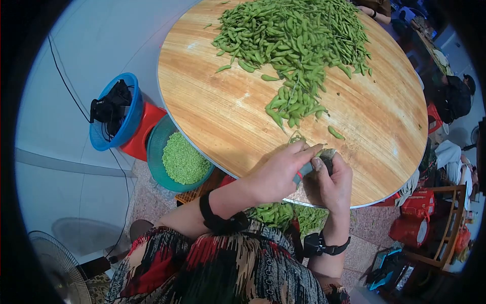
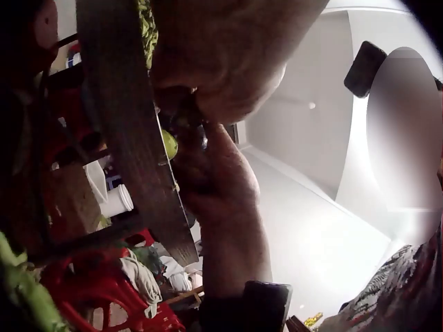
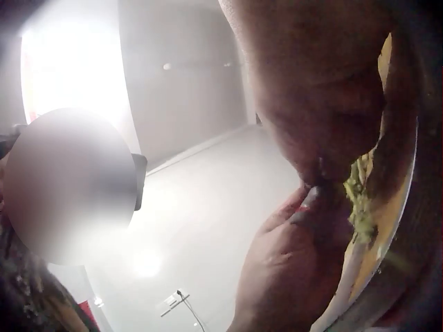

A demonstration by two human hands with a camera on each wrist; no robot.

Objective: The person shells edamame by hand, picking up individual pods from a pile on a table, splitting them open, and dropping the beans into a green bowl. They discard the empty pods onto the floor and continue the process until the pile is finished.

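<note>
Both hands meet above the near edge of a round wooden table [image 1: 202, 101]. My left hand [image 1: 276, 175] comes in from the left, fingers curled, pinching at a green edamame pod [image 1: 319, 154]. Opposite it, my right hand [image 1: 335, 185] grips the pod between thumb and fingers, which mostly hide it. A dark grey covering [image 1: 328, 156] shows at the right fingers, and a red band [image 1: 299, 175] at the left ones. In the left wrist view, a rounded green bit [image 2: 169, 144] shows beside the hands. A loose pod [image 1: 335, 133] lies just beyond them.
A large heap of pods [image 1: 298, 40] covers the table's far part and trails toward the hands. At left, a teal basin [image 1: 154, 164] holds shelled beans [image 1: 185, 159], near a blue basin [image 1: 96, 137]. More pods [image 1: 273, 215] lie below the edge. A fan [image 1: 55, 268] stands lower left.
</note>
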